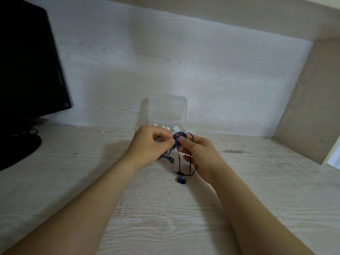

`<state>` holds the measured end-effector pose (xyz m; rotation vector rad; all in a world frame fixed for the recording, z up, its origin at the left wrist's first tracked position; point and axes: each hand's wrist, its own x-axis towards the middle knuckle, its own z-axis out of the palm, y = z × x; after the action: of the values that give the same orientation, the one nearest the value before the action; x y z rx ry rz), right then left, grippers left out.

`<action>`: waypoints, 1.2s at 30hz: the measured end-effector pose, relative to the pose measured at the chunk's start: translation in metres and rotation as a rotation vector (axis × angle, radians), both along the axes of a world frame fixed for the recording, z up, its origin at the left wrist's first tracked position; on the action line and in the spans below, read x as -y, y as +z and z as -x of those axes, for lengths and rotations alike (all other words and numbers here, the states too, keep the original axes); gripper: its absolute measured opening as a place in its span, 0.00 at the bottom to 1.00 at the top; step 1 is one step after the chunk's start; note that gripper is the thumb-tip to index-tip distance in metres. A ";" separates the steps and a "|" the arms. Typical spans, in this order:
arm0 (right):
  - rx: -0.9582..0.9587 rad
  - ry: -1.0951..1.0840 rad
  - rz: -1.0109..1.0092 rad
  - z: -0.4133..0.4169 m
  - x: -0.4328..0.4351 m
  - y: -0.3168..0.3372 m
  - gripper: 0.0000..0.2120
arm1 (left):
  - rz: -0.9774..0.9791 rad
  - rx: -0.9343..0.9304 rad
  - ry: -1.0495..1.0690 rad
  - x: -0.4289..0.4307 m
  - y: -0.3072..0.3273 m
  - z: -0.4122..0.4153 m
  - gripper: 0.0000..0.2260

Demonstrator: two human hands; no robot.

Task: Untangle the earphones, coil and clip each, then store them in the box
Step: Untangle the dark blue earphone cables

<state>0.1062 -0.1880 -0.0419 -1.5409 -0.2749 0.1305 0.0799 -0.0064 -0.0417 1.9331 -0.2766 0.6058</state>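
Observation:
A tangled knot of dark blue and black earphones [177, 141] hangs between my two hands above the desk. My left hand [150, 144] pinches the knot from the left with curled fingers. My right hand [199, 155] pinches it from the right with thumb and forefinger. Loose cable drops down to a blue earbud [180, 180] lying on the desk, and another end [170, 160] trails under my left hand. Behind the hands stands a clear plastic box [168, 109] with its lid raised; small white pieces [174, 128] show inside it.
A black monitor [27, 67] on a round stand [20, 150] fills the left side. The pale wood desk [165, 208] meets a white wood-grain back wall [165, 61]. A beige side panel [309, 100] closes the right.

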 end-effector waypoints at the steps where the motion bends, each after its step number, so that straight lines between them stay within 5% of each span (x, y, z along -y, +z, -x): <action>1: 0.009 -0.013 0.010 0.000 0.000 0.000 0.07 | 0.024 -0.011 0.006 0.000 0.000 0.000 0.04; 9: 0.125 -0.051 0.053 0.003 -0.002 0.000 0.05 | 0.014 -0.012 0.057 0.001 -0.003 -0.003 0.03; 20: 0.147 -0.082 0.086 0.011 -0.005 0.003 0.18 | -0.277 0.162 0.119 0.004 -0.009 -0.001 0.09; 25: 0.223 -0.131 0.088 0.009 -0.005 0.002 0.09 | -0.355 0.300 0.212 0.009 -0.011 -0.002 0.04; 29: 0.098 -0.170 -0.025 0.010 -0.008 0.003 0.07 | -0.266 0.358 0.247 0.015 -0.008 -0.001 0.05; 36: -0.066 -0.193 -0.154 0.008 -0.004 0.003 0.06 | -0.028 0.146 0.107 0.027 -0.010 0.001 0.09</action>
<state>0.0980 -0.1843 -0.0388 -1.3988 -0.0816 0.0077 0.0785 -0.0331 -0.0517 1.9431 -0.2759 0.8191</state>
